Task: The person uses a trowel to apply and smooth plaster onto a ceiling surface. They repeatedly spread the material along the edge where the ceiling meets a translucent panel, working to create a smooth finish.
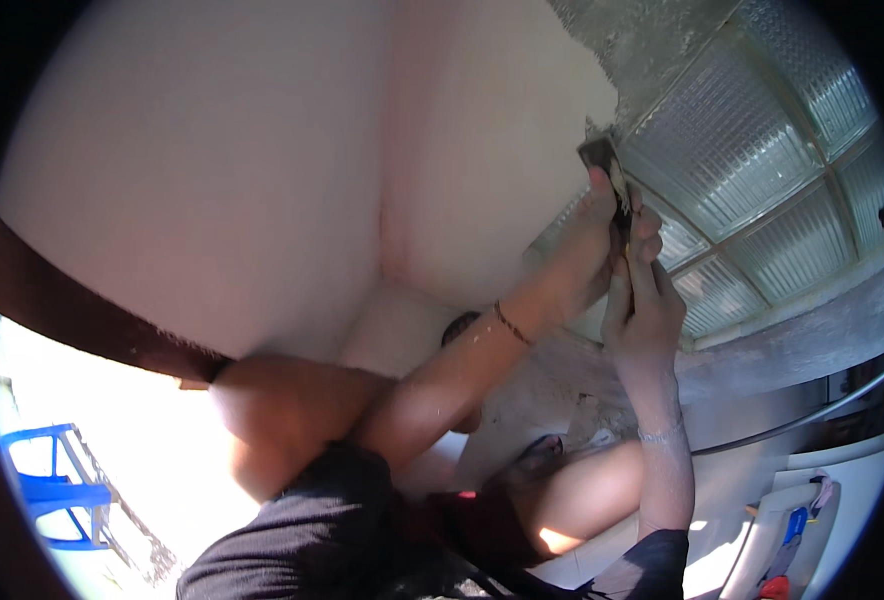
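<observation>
My left hand (590,225), its arm stretched up across the middle, is closed round a small flat-bladed scraper (599,153). Pale paste smears the scraper's side, and its dark blade end is close to the ragged edge of the white plaster (502,130). Just below, the fingers of my right hand (647,305) point upward and close at the tool's lower end. My left fingers partly hide the handle. Beside the blade, bare grey cement (642,50) borders a panel of ribbed glass blocks (732,140).
A grey ledge (792,335) runs beneath the glass blocks, with a hose (802,420) below it. Blue plastic furniture (62,495) stands in bright light at lower left. At lower right, small coloured items lie on a pale surface (762,540). A dark rounded shape (459,325) shows behind my left forearm.
</observation>
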`<state>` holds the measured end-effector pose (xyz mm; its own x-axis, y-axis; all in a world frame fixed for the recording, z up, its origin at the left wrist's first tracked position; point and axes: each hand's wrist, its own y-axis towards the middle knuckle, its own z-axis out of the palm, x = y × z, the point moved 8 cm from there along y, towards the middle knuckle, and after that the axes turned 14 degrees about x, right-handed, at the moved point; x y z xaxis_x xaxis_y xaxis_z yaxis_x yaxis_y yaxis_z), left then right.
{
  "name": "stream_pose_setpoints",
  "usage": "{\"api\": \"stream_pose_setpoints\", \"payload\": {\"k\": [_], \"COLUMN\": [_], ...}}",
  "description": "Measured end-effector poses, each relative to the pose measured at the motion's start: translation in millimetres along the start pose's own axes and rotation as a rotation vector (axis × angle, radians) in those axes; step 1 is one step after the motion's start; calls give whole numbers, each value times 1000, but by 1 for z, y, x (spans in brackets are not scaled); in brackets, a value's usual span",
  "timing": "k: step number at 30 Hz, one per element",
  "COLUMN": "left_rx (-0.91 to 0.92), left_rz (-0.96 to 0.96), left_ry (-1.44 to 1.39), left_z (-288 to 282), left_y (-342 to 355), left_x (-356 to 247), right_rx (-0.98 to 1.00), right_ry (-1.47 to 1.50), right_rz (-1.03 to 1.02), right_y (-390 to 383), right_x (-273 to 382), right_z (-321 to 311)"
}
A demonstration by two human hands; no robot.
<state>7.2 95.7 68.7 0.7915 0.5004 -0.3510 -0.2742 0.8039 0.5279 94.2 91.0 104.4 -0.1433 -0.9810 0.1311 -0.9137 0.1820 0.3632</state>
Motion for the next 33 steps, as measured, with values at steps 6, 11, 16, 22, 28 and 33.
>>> {"api": "stream_pose_setpoints", "payload": {"k": [6, 11, 16, 22, 28, 33], "left_rx": [34, 42, 22, 13, -18, -36], "left_rz": [14, -26, 37, -93, -37, -15], "left_ry": [-15, -5, 21, 85, 96, 179], "left_z": [2, 1, -2, -1, -6, -9], "left_y": [2, 2, 0, -4, 2, 3], "left_x": [1, 4, -2, 10, 14, 5], "right_rx": [21, -32, -28, -95, -67, -197], "right_ry": [7, 23, 69, 123, 169, 202], "right_rz": [14, 36, 20, -6, 91, -65], "right_y": [-5, -2, 2, -11, -12, -5], "right_x": [-7, -4, -3, -12, -27, -12], "right_z": [-2, -7, -6, -4, 12, 8]}}
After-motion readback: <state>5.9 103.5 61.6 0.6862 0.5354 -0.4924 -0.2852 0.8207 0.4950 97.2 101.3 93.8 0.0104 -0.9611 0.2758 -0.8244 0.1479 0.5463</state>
